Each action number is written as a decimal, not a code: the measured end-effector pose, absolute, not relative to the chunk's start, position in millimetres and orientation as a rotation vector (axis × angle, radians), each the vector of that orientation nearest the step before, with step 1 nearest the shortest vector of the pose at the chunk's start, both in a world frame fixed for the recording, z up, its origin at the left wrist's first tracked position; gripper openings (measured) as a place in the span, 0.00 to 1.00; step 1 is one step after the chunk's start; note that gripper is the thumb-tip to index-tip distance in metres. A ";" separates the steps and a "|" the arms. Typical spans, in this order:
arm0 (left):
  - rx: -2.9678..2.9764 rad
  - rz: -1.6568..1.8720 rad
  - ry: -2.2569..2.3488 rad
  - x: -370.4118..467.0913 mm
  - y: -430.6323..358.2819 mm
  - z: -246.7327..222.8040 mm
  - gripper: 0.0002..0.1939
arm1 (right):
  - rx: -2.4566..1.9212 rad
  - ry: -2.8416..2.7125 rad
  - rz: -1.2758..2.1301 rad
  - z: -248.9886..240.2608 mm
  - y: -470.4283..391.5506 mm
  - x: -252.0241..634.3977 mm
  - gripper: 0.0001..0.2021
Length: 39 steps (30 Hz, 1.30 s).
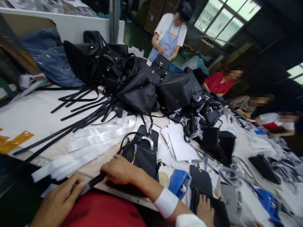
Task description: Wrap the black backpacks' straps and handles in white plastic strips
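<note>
My left hand [59,201] is closed with thumb and forefinger pinching one end of a black strap [96,180], near the front edge of the table. On the strap's other end, my right hand [119,170] is wrapped around it, so a short length runs between the two hands. Just beyond my right hand sits a small black backpack [142,158] with a zip and a loop handle. A white band circles my right forearm. Loose white strips [89,151] lie to the left of the backpack.
Black bags [139,93] are heaped across the table [41,112], long straps trailing left. White sheets [177,141] and a blue tape dispenser [180,183] lie to the right. A co-worker's hand [206,211] rests on a black bag beside me. Other people work farther back.
</note>
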State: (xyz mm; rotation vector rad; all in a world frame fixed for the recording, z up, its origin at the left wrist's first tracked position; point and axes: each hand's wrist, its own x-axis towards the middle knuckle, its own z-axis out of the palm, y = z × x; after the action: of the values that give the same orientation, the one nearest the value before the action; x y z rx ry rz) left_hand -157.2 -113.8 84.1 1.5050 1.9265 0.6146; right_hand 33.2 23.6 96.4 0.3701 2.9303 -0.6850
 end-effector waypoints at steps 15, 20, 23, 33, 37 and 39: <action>1.380 0.553 1.944 -144.0 -96.1 98.2 0.13 | 0.460 2.940 -0.657 94.8 47.0 39.9 0.07; 1.316 0.679 1.952 -137.0 -86.5 105.3 0.11 | 0.311 2.939 -0.738 101.1 52.7 28.9 0.07; 1.323 0.713 1.928 -127.8 -77.2 107.6 0.10 | 0.237 2.936 -0.761 103.6 51.0 21.3 0.06; 1.261 0.695 2.001 -129.1 -67.4 97.6 0.10 | 0.502 2.911 -0.988 83.0 108.6 66.6 0.08; 1.279 0.674 1.998 -123.5 -56.8 96.3 0.09 | 0.527 2.903 -1.013 78.8 104.8 55.2 0.08; 1.294 0.662 1.987 -118.4 -49.0 95.1 0.09 | 0.457 2.923 -1.044 78.4 96.1 46.0 0.08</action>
State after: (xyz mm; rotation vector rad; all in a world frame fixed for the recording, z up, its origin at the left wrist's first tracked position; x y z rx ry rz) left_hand -118.4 -49.0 95.1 1.2938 1.9871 0.6625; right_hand 46.0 96.1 78.4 0.4566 2.9228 -1.0438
